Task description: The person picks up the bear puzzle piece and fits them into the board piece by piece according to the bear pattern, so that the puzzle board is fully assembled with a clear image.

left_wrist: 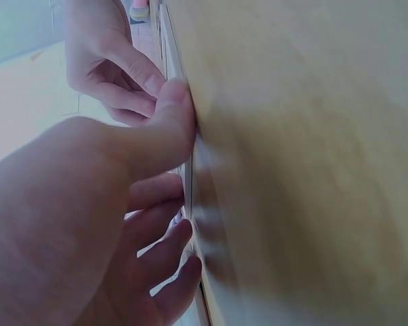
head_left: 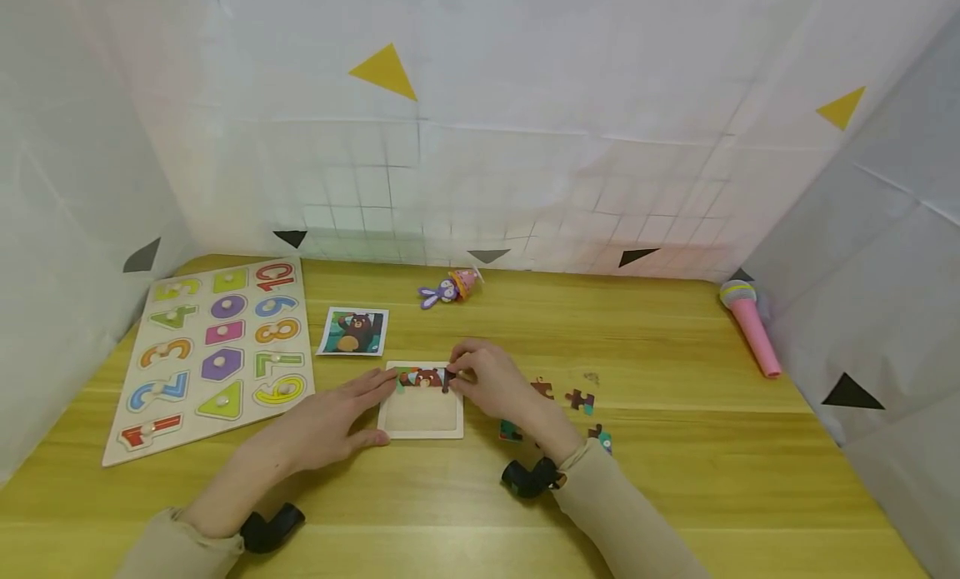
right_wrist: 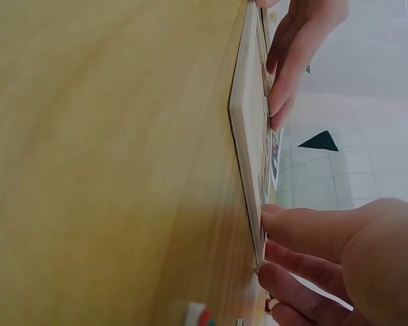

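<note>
A small wooden puzzle tray [head_left: 422,434] lies in front of me in the head view. Along its top edge sits a row of jigsaw pieces [head_left: 427,378] showing a brown bear's head; bare wood shows below. My left hand [head_left: 330,421] rests against the tray's left side, fingertips at the upper corner and thumb at the lower one. With curled thumb and fingers, my right hand [head_left: 491,383] pinches a dark jigsaw piece [head_left: 448,379] at the tray's upper right corner. The right wrist view shows that thumb over the tray's edge; the piece itself is mostly hidden.
Several loose jigsaw pieces [head_left: 581,400] lie right of the tray, some partly behind my right forearm. A bear picture card [head_left: 352,331] and a number board [head_left: 217,354] are on the left. Farther back are a purple rabbit toy [head_left: 447,290] and a pink microphone [head_left: 753,329].
</note>
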A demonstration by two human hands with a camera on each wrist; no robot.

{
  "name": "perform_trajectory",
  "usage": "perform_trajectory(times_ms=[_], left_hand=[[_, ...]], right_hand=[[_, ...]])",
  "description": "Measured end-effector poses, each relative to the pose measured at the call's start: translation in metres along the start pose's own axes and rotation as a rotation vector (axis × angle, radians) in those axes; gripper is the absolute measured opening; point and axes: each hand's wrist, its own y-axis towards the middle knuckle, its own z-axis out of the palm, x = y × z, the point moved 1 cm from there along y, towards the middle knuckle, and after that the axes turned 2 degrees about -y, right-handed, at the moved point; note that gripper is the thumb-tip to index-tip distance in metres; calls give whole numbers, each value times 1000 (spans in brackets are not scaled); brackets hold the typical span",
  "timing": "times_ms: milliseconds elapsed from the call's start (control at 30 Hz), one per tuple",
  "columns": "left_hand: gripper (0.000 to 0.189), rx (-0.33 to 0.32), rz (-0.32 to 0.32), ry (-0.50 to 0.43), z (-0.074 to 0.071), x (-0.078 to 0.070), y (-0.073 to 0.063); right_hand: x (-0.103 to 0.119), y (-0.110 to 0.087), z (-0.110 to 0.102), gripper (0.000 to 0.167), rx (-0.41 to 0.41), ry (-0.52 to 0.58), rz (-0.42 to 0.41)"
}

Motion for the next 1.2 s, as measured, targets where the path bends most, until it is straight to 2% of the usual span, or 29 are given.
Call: perform_trajectory(times_ms=[467,700,933,1200], left_hand=[[77,-12,35,11,0,1,5],[75,2,37,-29,0,0,7],[74,8,37,-37,2,1,6],[75,8,43,-49,2,2,6]], right_hand=[[-6,-1,2,20,18,47,18],[-20,-7,-11,27,94,169,-1],[-42,-19,-32,29,33,234,56],[-47,-31,-48,31,6,222,63]])
